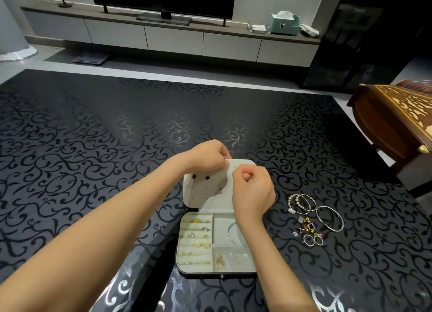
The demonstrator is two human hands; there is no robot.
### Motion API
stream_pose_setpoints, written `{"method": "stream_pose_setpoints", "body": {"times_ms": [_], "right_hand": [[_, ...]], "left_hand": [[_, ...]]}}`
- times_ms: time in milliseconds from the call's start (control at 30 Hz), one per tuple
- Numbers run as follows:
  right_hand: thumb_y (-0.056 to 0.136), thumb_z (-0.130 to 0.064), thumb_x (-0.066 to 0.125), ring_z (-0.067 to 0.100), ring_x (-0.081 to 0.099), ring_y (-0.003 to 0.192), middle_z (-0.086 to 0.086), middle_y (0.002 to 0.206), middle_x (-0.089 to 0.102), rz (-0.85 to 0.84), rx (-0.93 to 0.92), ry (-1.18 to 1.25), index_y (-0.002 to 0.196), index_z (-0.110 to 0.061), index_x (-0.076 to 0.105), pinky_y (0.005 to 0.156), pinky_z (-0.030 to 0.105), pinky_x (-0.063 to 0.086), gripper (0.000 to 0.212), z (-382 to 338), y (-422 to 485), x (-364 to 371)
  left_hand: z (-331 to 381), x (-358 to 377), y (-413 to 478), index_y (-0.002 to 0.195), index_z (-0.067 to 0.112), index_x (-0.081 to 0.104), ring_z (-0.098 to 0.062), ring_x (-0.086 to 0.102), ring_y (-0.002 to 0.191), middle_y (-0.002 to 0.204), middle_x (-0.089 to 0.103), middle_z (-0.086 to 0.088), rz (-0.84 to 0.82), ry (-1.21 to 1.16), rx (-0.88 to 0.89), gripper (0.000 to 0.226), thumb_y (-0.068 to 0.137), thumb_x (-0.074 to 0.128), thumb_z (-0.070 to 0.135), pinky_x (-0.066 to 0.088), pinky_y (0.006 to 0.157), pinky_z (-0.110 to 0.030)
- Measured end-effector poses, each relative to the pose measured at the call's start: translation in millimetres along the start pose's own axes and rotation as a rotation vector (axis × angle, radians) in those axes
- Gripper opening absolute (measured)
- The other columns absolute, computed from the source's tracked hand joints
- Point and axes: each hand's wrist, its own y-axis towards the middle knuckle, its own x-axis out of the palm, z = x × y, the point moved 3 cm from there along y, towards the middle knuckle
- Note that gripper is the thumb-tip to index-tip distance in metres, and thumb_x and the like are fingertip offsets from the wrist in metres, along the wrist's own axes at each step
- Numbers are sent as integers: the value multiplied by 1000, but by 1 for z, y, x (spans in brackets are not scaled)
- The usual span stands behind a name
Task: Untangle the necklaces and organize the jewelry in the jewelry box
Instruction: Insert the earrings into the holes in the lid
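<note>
A jewelry box (222, 275) lies open on the black patterned table, its pale lid (205, 198) tilted back. Two dark stud earrings (200, 177) sit in the lid's hole panel. Rings and small gold pieces fill the left slots (196, 237), and a silver bangle (230, 232) lies in the upper right compartment. My left hand (207, 155) grips the lid's top edge, with a small silvery piece at its fingertips. My right hand (253, 191) hovers in front of the lid, fingers curled and pinching something too small to make out.
To the right of the box lie beaded bracelets (301, 203), a silver hoop bangle (330, 218), and a cluster of charms and rings (308, 233). A carved wooden chest (395, 117) stands at the far right. A TV console (173, 35) runs along the back wall.
</note>
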Motion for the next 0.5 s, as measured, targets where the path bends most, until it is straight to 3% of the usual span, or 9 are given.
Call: {"method": "stream_pose_setpoints", "body": {"times_ms": [233, 367, 500], "right_hand": [[74, -8, 58, 18, 45, 60, -5, 65, 49, 32, -86, -58, 56, -23, 47, 49, 17, 21, 25, -1, -5, 3], [71, -6, 56, 18, 41, 55, -8, 61, 44, 62, -170, -147, 55, -22, 42, 47, 20, 12, 27, -10, -6, 5], [79, -12, 49, 18, 44, 65, -5, 70, 51, -106, -104, -354, 62, -18, 54, 46, 24, 15, 19, -12, 4, 4]], "left_hand": [[1, 0, -1, 89, 18, 65, -14, 56, 85, 89, 62, 4, 3, -6, 10, 15, 89, 52, 10, 41, 70, -24], [1, -2, -2, 91, 7, 70, -15, 57, 85, 77, 58, 15, 11, -19, 3, 16, 87, 56, 15, 45, 71, -26], [4, -1, -3, 88, 2, 71, -10, 52, 71, 62, 53, 20, 30, -51, 1, 26, 87, 61, 26, 41, 68, -27]]}}
